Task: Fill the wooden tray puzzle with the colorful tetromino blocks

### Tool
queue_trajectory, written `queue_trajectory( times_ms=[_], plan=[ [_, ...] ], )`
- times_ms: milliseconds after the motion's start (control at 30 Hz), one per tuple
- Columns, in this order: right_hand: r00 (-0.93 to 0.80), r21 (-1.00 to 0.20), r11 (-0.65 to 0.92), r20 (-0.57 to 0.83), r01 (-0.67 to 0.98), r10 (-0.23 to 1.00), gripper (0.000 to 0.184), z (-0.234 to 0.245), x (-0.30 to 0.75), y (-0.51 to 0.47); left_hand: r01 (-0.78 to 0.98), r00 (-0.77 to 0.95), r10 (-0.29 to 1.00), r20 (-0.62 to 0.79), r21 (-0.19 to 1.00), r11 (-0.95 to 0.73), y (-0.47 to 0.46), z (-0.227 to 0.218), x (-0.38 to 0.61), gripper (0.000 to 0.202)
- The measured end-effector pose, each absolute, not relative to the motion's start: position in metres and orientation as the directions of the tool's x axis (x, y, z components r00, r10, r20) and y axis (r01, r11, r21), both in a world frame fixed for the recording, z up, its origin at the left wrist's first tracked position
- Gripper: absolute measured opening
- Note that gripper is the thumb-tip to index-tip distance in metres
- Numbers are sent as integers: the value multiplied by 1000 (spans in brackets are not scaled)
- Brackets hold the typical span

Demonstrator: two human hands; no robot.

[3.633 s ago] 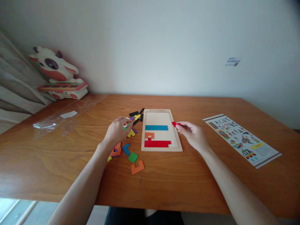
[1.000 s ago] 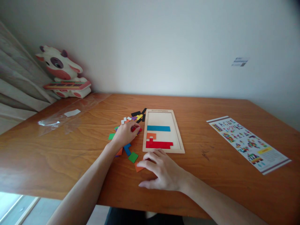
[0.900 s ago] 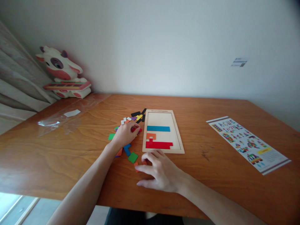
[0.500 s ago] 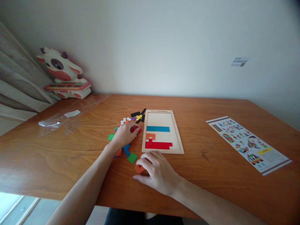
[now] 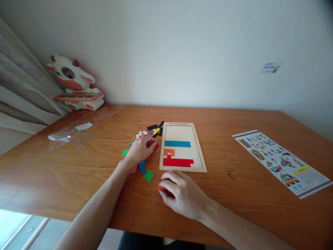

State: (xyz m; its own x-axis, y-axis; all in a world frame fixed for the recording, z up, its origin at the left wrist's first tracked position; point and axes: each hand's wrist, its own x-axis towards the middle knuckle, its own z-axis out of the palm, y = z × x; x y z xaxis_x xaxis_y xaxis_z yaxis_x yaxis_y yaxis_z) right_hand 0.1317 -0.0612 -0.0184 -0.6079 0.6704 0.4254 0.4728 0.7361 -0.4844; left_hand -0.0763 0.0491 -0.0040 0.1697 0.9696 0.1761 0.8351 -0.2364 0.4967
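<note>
A pale wooden puzzle tray lies on the brown table; a blue bar, a small orange piece and a red piece sit inside it. Left of the tray is a scatter of coloured flat pieces. My left hand rests curled on that scatter, fingertips on a red piece. My right hand is just in front of the tray, fingers closed round an orange piece that peeks out at its left. A green square lies beside it.
A printed instruction sheet lies at the right of the table. A clear plastic bag is spread at the left. A cow-shaped toy stands in the back left corner by the wall.
My right hand left the tray's right edge, came to the orange piece in front of the tray and closed round it. My left hand stayed on the scatter.
</note>
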Motion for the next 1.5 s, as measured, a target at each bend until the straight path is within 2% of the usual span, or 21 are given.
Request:
queue_trajectory(
  times_ms=[67,167,400,567,667,800,900,967,1067,1300,1500],
  plan=[
    [-616,-523,726,409,446,673,7,-18,133,-60,836,169,970,173,496,-234,49,-4,-76,21],
    [-577,-598,665,376,447,725,26,-18,136,-56,830,175,967,183,501,-245,48,-4,-75,20],
    [-575,-781,518,257,349,776,43,-14,143,-49,807,212,955,206,514,-290,49,-6,-75,19],
    [-546,-912,282,80,298,834,50,-13,144,-47,810,206,958,200,514,-282,49,-6,-75,19],
    [-570,-950,160,-23,268,821,42,-13,143,-45,784,249,934,254,513,-349,48,-5,-74,22],
    [-617,-970,74,-87,232,782,27,-10,149,-37,676,472,822,318,467,-569,44,-4,-72,34],
    [-521,-977,57,-60,206,851,33,-5,166,-21,659,573,762,302,381,-648,41,-6,-69,40],
    [-388,-980,45,-33,192,921,38,-1,185,-6,670,591,754,287,344,-657,38,-6,-67,42],
    [-307,-948,18,-85,318,948,39,3,218,15,677,609,750,259,322,-661,35,-6,-63,42],
    [-252,-910,-44,-160,412,954,36,-5,247,29,664,627,751,207,363,-654,35,-10,-61,36],
    [-292,-896,-1,-146,445,945,31,-10,244,28,688,589,779,216,373,-623,34,-7,-57,29]
  ],
)
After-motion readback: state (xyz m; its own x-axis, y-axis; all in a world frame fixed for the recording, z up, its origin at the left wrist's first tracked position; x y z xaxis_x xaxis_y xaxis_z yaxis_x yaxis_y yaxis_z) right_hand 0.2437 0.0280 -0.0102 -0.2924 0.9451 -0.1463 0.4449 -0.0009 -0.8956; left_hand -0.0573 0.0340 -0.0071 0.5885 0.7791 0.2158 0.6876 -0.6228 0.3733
